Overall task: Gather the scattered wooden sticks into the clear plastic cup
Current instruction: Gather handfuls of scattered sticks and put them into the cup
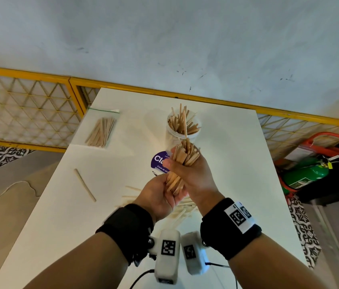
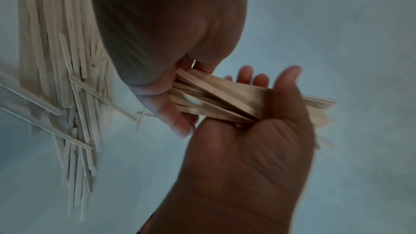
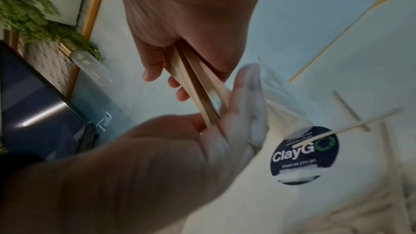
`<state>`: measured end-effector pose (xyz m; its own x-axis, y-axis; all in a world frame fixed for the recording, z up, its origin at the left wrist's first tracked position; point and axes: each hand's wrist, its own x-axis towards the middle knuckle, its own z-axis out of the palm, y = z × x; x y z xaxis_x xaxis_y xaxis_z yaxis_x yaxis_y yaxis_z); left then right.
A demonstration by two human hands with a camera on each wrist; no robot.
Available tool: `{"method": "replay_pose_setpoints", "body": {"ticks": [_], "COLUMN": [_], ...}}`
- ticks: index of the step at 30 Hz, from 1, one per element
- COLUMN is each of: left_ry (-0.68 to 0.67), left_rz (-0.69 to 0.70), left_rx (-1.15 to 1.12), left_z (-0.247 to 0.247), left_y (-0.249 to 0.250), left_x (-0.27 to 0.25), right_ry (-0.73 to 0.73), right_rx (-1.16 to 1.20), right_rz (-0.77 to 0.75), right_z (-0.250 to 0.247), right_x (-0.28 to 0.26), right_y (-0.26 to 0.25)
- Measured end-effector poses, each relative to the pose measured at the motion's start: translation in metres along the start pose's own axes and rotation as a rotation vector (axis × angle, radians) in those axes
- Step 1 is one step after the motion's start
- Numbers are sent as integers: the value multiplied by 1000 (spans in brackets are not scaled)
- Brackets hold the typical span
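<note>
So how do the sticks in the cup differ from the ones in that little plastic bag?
The sticks in the clear cup stand on end and fan out above its rim; the sticks in the zip bag lie flat on the white table. The cup is open-topped, while the bag encloses its sticks. The cup stands mid-table; the bag lies near the far left corner. Both hold the same pale, flat wooden sticks.

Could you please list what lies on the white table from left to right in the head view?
Single loose stick → zip bag of sticks → purple round sticker → clear plastic cup holding sticks.
</note>
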<state>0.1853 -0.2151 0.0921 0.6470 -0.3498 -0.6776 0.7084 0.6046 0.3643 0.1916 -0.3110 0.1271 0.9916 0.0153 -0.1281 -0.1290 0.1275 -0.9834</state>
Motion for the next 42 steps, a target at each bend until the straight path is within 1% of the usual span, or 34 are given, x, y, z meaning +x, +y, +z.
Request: {"method": "replay_pose_setpoints", "body": {"ticks": [2,4,7,9,10,12,14,15,16,18,20,22,23,25,29,33,37,39,40,42], "left_ry": [-34,-49,26,60,76,93,55,34,41,128,182,186,176,146,154,149,110,76,55,22], "left_rz": [4,-18,-45,-25,17,145,296,368,429,521,575,640,683,749,761,830,816,797,791,789], "left_rx": [48,137,329,417,458,535,629,697,762,887,1056,1228,1275,1292,1286,1297,1171,1113,1099,1083], "left_z": [-2,-1,-3,-7,-9,-13,-10,-6,-1,4,8,15,20,28,36,35,33,33,32,31], "left_y": [-2,-3,4,12,18,31,45,52,58,71,81,86,88,90,91,88,88,90,91,92], "left_x": [2,3,6,14,16,19,21,24,25,40,57,70,77,89,110,120,126,130,133,138], "right_ry": [25,40,53,132,174,228,253,257,262,241,214,206,207,192,162,156,173,216,264,336], "right_rx": [-113,-160,-216,-233,-225,-187,-155,-160,-201,-288,-317,-369,-398,-434,-441,-313,-201,-143,-153,-270], "right_rz": [57,86,10,-74,-123,-225,-275,-273,-245,-164,-81,-65,-75,-100,-127,-121,-225,-261,-269,-252], "right_z": [0,1,-6,-14,-18,-24,-29,-29,-28,-28,-30,-34,-36,-38,-48,-55,-47,-45,-47,-53], "right_x": [0,3,20,43,56,82,111,126,139,160,172,177,179,180,182,182,187,185,182,174], "right_y": [8,9,1,-16,-27,-54,-72,-74,-71,-56,-40,-30,-28,-26,-22,-16,-23,-30,-31,-32]}}
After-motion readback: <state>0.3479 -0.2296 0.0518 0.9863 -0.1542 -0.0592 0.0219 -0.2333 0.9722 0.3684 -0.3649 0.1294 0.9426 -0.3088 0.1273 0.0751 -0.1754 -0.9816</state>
